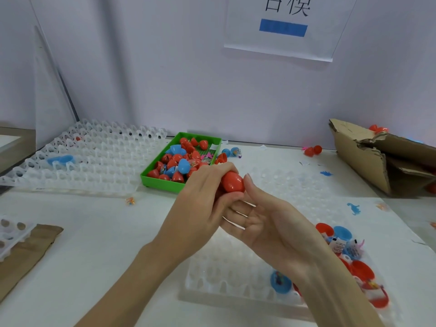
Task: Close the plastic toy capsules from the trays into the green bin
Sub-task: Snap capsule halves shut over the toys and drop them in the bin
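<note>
Red capsule [232, 182] at frame centre, long axis tilted up-left to lower-right | left hand [200, 197] curled round its left end, right hand [266, 223] palm-up, thumb on its right end | green bin [165, 178] just up-left of hands, left hand nearer | judged: closed, drop goes up-left

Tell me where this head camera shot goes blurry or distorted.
Head view: the red capsule and green bin are fairly sharp; the near tray and open capsule halves at lower right are smeared; wide-angle bending tilts the wall sign; lighting is soft and even.
</note>
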A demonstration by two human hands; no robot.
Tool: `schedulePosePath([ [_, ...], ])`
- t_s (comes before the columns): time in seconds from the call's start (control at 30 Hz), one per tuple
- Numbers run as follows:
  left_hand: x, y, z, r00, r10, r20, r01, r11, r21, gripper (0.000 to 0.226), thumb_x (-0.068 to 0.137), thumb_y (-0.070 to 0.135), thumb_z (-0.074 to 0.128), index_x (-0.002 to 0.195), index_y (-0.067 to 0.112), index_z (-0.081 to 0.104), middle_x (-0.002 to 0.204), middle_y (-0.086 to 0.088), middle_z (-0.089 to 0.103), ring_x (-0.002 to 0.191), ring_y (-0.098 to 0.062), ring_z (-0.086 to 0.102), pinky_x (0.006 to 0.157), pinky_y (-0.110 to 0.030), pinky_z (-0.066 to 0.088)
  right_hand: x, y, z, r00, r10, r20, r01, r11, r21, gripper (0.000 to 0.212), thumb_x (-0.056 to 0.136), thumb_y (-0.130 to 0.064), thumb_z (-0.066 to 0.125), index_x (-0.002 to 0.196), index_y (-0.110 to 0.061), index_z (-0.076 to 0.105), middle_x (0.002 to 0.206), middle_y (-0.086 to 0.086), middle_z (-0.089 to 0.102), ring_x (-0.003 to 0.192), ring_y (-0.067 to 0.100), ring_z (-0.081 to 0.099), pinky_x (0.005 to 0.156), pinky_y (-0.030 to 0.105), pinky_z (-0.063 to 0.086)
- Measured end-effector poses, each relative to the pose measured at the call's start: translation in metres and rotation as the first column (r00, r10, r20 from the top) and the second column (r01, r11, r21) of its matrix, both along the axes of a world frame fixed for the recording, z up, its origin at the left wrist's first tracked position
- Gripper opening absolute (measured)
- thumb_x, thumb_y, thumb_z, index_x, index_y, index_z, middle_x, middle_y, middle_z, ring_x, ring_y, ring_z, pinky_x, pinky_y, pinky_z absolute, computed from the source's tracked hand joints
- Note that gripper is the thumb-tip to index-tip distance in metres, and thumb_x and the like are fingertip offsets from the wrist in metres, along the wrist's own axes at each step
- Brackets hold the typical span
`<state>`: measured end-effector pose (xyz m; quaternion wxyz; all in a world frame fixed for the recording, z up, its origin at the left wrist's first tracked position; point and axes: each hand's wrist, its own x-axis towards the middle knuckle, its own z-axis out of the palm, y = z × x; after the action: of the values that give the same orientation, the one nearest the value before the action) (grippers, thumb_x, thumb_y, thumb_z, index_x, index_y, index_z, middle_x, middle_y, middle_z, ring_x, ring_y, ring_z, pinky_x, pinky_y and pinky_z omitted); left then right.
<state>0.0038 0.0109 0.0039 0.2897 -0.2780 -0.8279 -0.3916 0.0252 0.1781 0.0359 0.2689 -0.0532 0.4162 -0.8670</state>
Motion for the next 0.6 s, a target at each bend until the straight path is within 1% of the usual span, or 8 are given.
schedulePosePath([
  [0.07, -0.001, -0.002, 0.001, 1.0, 0.01, -0.005, -0.01, 0.999, -0.037, 0.044, 0.106, 0.042, 0.043, 0.133, 0.012, 0.06, 0.123, 0.003, 0.062, 0.111, -0.013, 0.054, 0.098, -0.02, 0.044, 0.0, 0.0, 0.001, 1.0, 0.011, 0.008, -0.01, 1.0, -0.023, 0.04, 0.096, -0.034, 0.07, 0.124, -0.005, 0.072, 0.133, 0.018, 0.067, 0.126, 0.031, 0.065, 0.101, 0.04, 0.055],
  [0.13, -0.002, -0.003, 0.0, 1.0, -0.006, -0.015, 0.005, 0.999, -0.045, 0.045, 0.106, 0.041, 0.042, 0.134, 0.011, 0.06, 0.126, 0.002, 0.063, 0.116, -0.016, 0.055, 0.1, -0.025, 0.044, 0.0, -0.001, 0.0, 1.0, 0.023, 0.017, -0.021, 0.996, -0.082, 0.04, 0.096, -0.027, 0.072, 0.126, -0.001, 0.07, 0.137, 0.022, 0.064, 0.129, 0.033, 0.062, 0.107, 0.042, 0.051],
  [0.2, -0.002, -0.001, -0.002, 0.998, -0.058, -0.004, 0.058, 0.998, 0.018, 0.04, 0.107, 0.036, 0.044, 0.133, 0.011, 0.06, 0.127, 0.002, 0.062, 0.119, -0.019, 0.057, 0.1, -0.03, 0.047, 0.0, -0.002, -0.001, 0.999, 0.036, 0.019, -0.032, 0.988, -0.152, 0.041, 0.097, -0.021, 0.071, 0.129, 0.003, 0.066, 0.141, 0.026, 0.059, 0.133, 0.035, 0.058, 0.111, 0.042, 0.047],
  [0.27, 0.0, 0.003, -0.004, 0.994, -0.105, -0.01, 0.105, 0.988, 0.115, 0.034, 0.106, 0.031, 0.046, 0.131, 0.012, 0.059, 0.131, 0.001, 0.06, 0.125, -0.023, 0.056, 0.102, -0.033, 0.048, 0.001, -0.004, -0.001, 0.999, 0.044, 0.011, -0.041, 0.986, -0.159, 0.042, 0.097, -0.025, 0.072, 0.127, 0.004, 0.067, 0.14, 0.026, 0.059, 0.133, 0.035, 0.058, 0.109, 0.04, 0.049],
  [0.33, 0.0, 0.009, -0.006, 0.991, -0.124, -0.044, 0.13, 0.977, 0.168, 0.03, 0.106, 0.027, 0.046, 0.129, 0.011, 0.057, 0.134, 0.0, 0.058, 0.13, -0.027, 0.054, 0.106, -0.034, 0.045, 0.002, -0.005, -0.001, 0.999, 0.038, -0.003, -0.038, 0.988, -0.148, 0.045, 0.094, -0.029, 0.074, 0.124, 0.004, 0.069, 0.138, 0.025, 0.062, 0.131, 0.033, 0.06, 0.105, 0.039, 0.053],
  [0.37, 0.001, 0.011, -0.006, 0.989, -0.138, -0.044, 0.144, 0.972, 0.185, 0.029, 0.106, 0.026, 0.046, 0.129, 0.011, 0.056, 0.13, 0.0, 0.058, 0.126, -0.027, 0.055, 0.104, -0.035, 0.047, 0.002, -0.006, -0.001, 0.999, 0.031, -0.014, -0.032, 0.988, -0.15, 0.046, 0.093, -0.03, 0.074, 0.124, 0.004, 0.069, 0.138, 0.024, 0.062, 0.131, 0.033, 0.06, 0.105, 0.038, 0.053],
  [0.47, 0.002, 0.014, -0.007, 0.989, -0.147, -0.034, 0.151, 0.966, 0.209, 0.024, 0.107, 0.026, 0.043, 0.126, 0.014, 0.052, 0.114, 0.004, 0.055, 0.104, -0.025, 0.058, 0.087, -0.037, 0.051, 0.003, -0.009, -0.002, 0.998, -0.012, -0.057, 0.003, 0.989, -0.149, 0.051, 0.093, -0.03, 0.074, 0.128, 0.007, 0.065, 0.141, 0.026, 0.059, 0.133, 0.033, 0.059, 0.109, 0.039, 0.05],
  [0.6, 0.004, 0.015, -0.007, 0.992, -0.118, -0.054, 0.126, 0.971, 0.203, 0.024, 0.108, 0.028, 0.04, 0.123, 0.012, 0.051, 0.108, 0.003, 0.052, 0.095, -0.022, 0.055, 0.079, -0.034, 0.049, 0.004, -0.013, -0.003, 0.994, -0.042, -0.101, 0.027, 0.99, -0.14, 0.042, 0.094, -0.03, 0.069, 0.118, 0.004, 0.073, 0.136, 0.023, 0.064, 0.13, 0.03, 0.061, 0.105, 0.036, 0.052],
])
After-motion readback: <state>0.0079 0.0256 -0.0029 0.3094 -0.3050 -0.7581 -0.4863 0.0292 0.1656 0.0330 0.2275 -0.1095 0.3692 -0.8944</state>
